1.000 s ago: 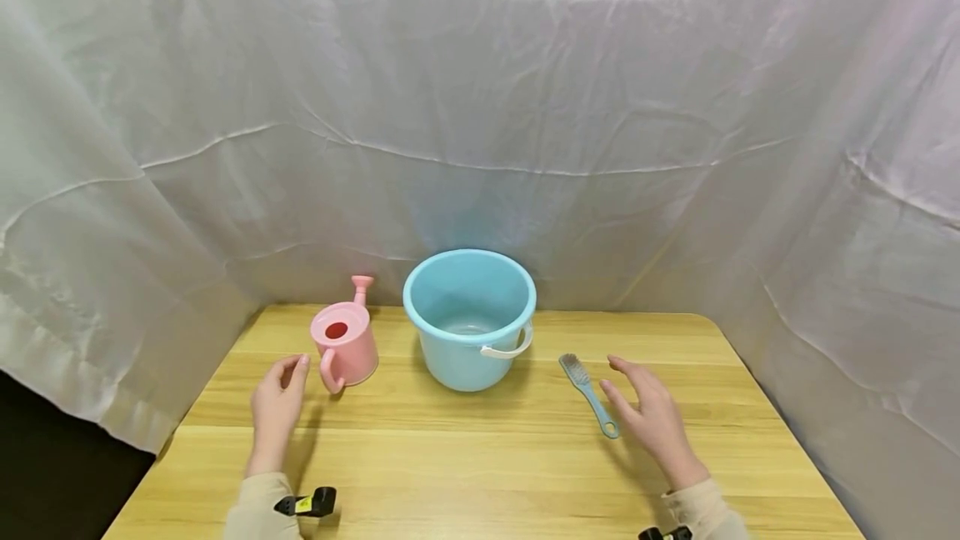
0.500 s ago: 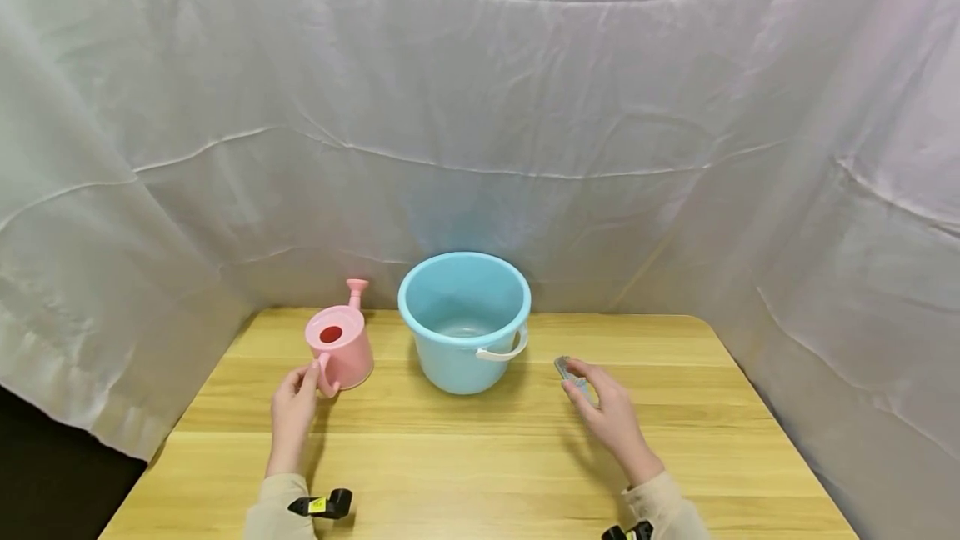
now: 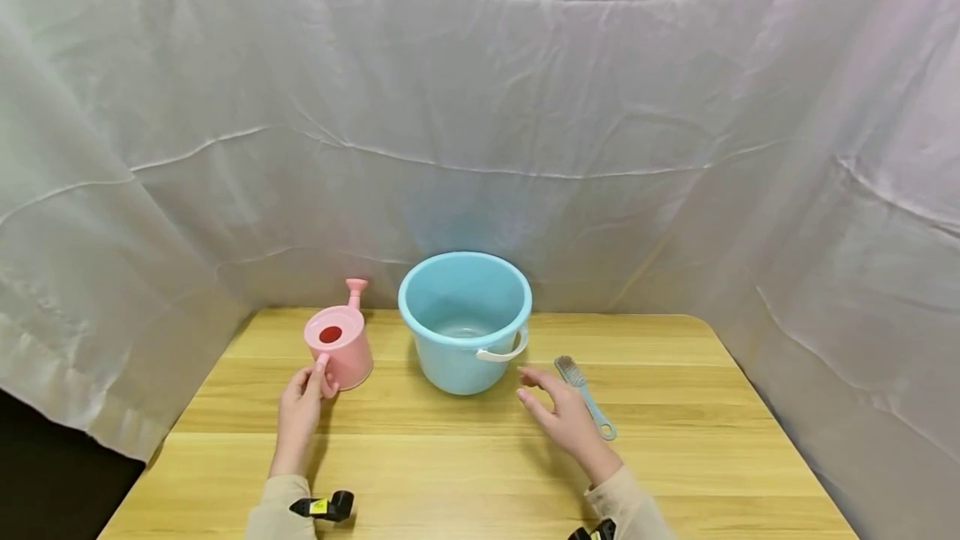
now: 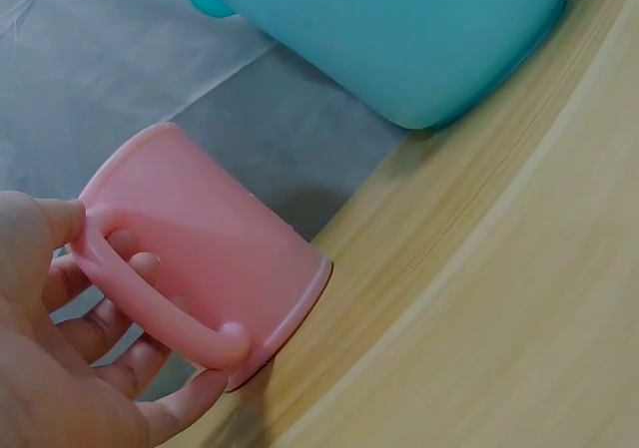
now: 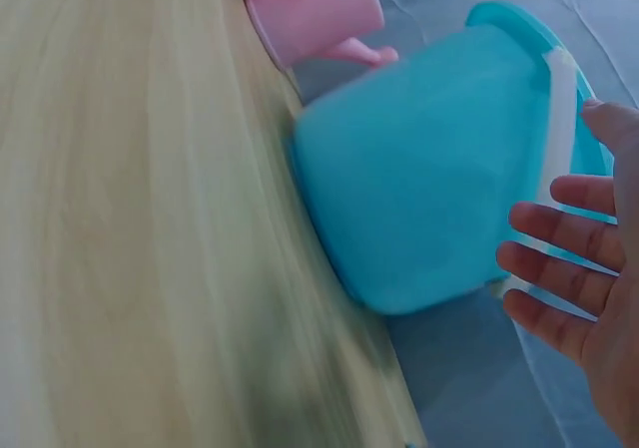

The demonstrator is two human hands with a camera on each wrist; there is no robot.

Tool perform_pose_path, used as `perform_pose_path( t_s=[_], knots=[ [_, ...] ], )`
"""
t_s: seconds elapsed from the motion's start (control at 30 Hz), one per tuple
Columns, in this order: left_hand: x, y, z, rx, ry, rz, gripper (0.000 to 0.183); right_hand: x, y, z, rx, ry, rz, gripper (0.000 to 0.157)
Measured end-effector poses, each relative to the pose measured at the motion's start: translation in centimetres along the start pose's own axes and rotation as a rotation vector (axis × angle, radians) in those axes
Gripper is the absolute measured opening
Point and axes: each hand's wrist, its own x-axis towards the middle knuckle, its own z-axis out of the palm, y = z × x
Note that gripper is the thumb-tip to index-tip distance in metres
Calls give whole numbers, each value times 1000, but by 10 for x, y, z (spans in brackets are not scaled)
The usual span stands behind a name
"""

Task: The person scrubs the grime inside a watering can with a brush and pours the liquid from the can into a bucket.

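A pink watering can [image 3: 351,359] stands upright at the left of the table. My left hand [image 3: 297,415] grips its loop handle [image 4: 150,303]; in the left wrist view the fingers pass through the loop and the thumb lies at its top. To the right stands a light blue bucket [image 3: 453,365] with a white handle [image 3: 504,355] hanging on its right front side. My right hand [image 3: 567,421] is just right of the bucket, fingers spread apart and holding nothing. Beside that hand a blue brush [image 3: 594,408] lies on the table, bristles up.
The wooden table [image 3: 420,473] ends at a grey-white curtain [image 3: 480,107] hanging behind and at both sides. A small black wrist camera [image 3: 324,507] is strapped to the left sleeve. The watering can's spout points towards the back curtain.
My left hand moved right and took hold of the watering can's handle. My right hand passed leftward over the brush and now hovers closer to the bucket; the brush stayed on the table.
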Motion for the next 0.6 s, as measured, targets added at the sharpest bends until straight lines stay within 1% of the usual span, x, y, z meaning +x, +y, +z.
perform_pose_path(
  t_s=[0.1, 0.27, 0.43, 0.6],
  knots=[
    [1, -1, -2, 13, -7, -2, 49, 1, -5, 7, 12, -40, 17, 33],
    [1, -1, -8, -8, -32, -21, 49, 1, -11, 17, 26, -89, 28, 33],
    [1, 0, -19, -40, -63, -40, 44, 2, -18, 26, 46, -141, 26, 34],
    [0, 0, -31, -68, -109, -58, 47, 5, -26, 35, 71, -201, 49, 36]
  ],
)
